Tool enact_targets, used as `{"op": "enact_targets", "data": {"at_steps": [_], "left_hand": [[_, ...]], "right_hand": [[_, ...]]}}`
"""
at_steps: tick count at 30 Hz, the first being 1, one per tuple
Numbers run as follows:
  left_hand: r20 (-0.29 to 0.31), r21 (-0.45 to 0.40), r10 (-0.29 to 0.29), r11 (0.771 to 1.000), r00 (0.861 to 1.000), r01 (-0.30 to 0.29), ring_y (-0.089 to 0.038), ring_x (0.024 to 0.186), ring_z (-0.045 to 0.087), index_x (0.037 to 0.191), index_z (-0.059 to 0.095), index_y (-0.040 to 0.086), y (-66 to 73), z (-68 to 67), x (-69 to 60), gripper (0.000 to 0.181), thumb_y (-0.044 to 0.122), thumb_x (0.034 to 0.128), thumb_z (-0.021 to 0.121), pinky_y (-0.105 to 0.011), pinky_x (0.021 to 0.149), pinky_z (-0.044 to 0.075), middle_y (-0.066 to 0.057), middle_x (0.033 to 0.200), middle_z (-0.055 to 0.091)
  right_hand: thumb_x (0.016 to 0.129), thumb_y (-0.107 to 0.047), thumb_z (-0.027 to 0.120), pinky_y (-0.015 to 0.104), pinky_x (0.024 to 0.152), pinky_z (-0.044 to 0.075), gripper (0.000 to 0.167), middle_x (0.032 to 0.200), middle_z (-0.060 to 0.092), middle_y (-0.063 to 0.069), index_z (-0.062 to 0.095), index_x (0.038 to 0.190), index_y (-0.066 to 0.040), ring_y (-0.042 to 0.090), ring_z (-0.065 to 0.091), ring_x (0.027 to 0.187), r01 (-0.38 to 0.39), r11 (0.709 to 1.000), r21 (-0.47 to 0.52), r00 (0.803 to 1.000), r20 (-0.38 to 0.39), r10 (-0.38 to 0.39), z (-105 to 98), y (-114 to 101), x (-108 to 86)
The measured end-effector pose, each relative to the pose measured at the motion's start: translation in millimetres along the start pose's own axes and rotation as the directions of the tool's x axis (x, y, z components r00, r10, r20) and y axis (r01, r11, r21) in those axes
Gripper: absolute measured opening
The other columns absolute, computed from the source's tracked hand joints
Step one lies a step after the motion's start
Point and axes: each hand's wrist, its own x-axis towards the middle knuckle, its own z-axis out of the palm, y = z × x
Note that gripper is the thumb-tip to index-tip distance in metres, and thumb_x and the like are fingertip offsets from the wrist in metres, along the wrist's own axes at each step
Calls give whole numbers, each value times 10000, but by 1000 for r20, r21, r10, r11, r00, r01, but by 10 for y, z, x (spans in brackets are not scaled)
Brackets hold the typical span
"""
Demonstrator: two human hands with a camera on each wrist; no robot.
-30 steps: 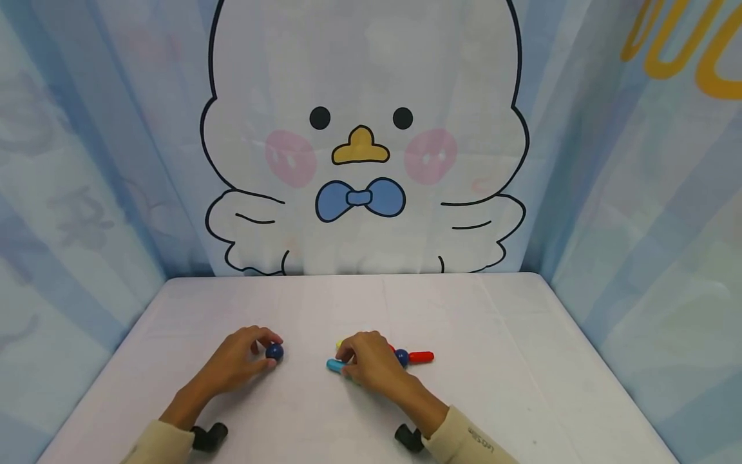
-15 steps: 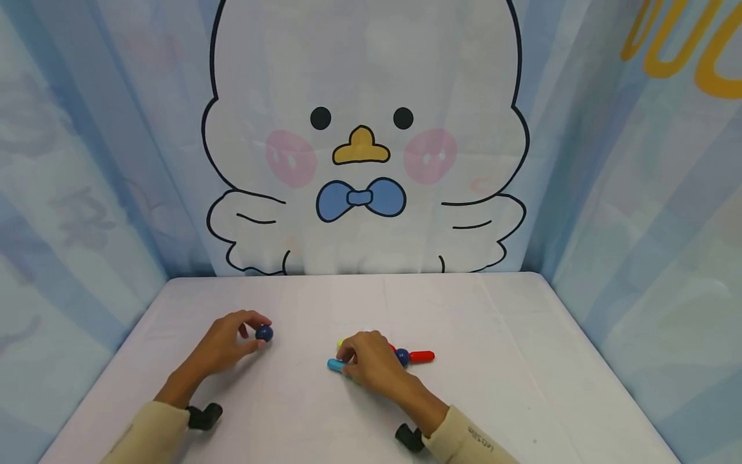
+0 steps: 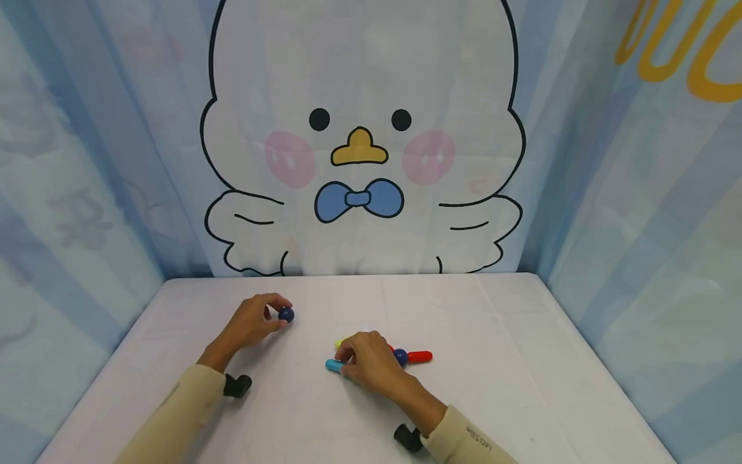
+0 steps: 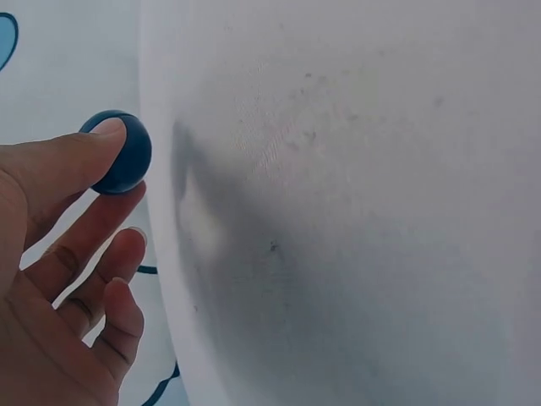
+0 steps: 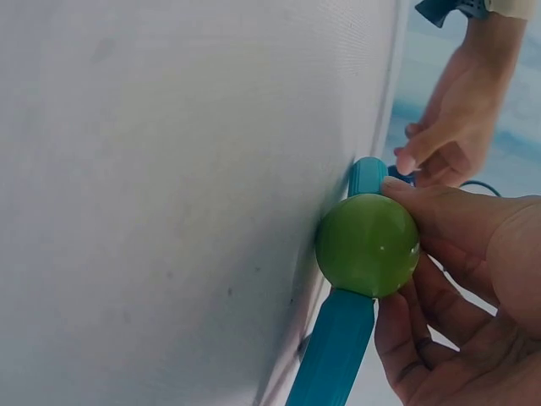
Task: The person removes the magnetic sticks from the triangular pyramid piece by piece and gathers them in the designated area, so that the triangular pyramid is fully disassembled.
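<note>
Between thumb and fingertips, my left hand (image 3: 253, 320) pinches a dark blue ball (image 3: 286, 314). The left wrist view shows the ball (image 4: 124, 152) held off the tabletop, with the other fingers (image 4: 122, 326) loosely bent. My right hand (image 3: 371, 362) holds a construction of rods and balls lying on the table. Close up, its thumb presses a teal rod (image 5: 368, 175) beside a green ball (image 5: 368, 245); another teal rod (image 5: 331, 351) joins the ball's other side. From behind the right hand emerge a yellow-green piece (image 3: 339, 344), a blue ball (image 3: 400, 357) and a red rod (image 3: 420, 356). The hand hides the middle.
A white table (image 3: 493, 386) spreads under both hands. Behind it hangs a curtain (image 3: 359, 238) printed with a cartoon bird, and curtains also close off both sides. A black camera mount sits at each wrist, the left one (image 3: 237, 386) and the right one (image 3: 408, 438).
Holding the blue ball, my left hand has moved toward the back of the table, first slightly left and then right. My right hand and the construction have stayed in place.
</note>
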Motion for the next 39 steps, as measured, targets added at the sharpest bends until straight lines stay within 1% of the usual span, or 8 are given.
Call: {"op": "enact_targets", "data": {"at_steps": [7,12,17,22,26,30,34,39], "left_hand": [[2,6,-53,999,999,53,-247,977,561,1292,713,120,-31,64,91,359,143,946,809,-354,823,489,-142,1243,713],[-2,20,-40,999,999,40,-259,973,577,1340,691,125,-52,77,88,413,158,946,810,-364,831,513,-164,1249,711],[-10,33,-35,999,999,36,-256,979,583,1382,671,138,-50,78,63,466,166,940,819,-365,832,520,-166,1267,716],[-36,56,-25,998,999,27,-297,1053,590,1399,667,148,-36,73,13,500,193,930,836,-439,895,553,-169,1342,686],[-78,79,0,997,997,6,-354,1170,582,1421,659,178,-12,61,-41,531,225,926,845,-542,986,560,-191,1433,606],[-142,97,73,993,987,-60,-381,1234,551,1398,683,178,25,64,-91,527,218,905,865,-594,1010,545,-198,1453,582],[-192,107,147,986,970,-128,-377,1238,530,1338,726,171,135,97,-146,490,207,877,890,-602,983,549,-177,1401,619],[-191,105,162,984,968,-144,-322,1206,547,1276,755,189,293,167,-208,425,215,875,894,-567,1005,559,-114,1334,671]], "right_hand": [[871,-86,872,205,756,471,175,930,785,-47,834,1036,-127,76,621,837,-5,1000,-1,1000,-5,5,11,11,-7],[872,-95,873,213,759,455,181,943,792,-49,835,1046,-127,75,611,835,-9,1000,0,1000,-8,9,11,7,-10],[873,-98,872,206,736,469,195,948,785,-49,830,1062,-125,58,597,819,-17,999,38,1000,-1,17,-3,21,-17],[896,-118,858,197,717,490,182,968,787,-36,828,1076,-123,42,587,800,-7,997,79,1000,-25,9,-36,59,-21],[900,-123,856,203,715,501,174,964,778,-32,825,1071,-126,60,595,806,-2,996,90,998,-66,8,-90,111,-27],[894,-112,860,200,736,518,179,953,768,-24,816,1068,-117,65,614,819,1,996,84,994,-105,8,-148,172,-43],[881,-123,875,207,706,499,204,893,728,-49,813,1075,-122,78,591,793,-12,997,74,991,-130,22,-207,230,-85],[887,-124,867,214,708,482,201,914,728,-29,823,1083,-139,138,595,828,-33,997,65,987,-156,43,-253,279,-138]]}}
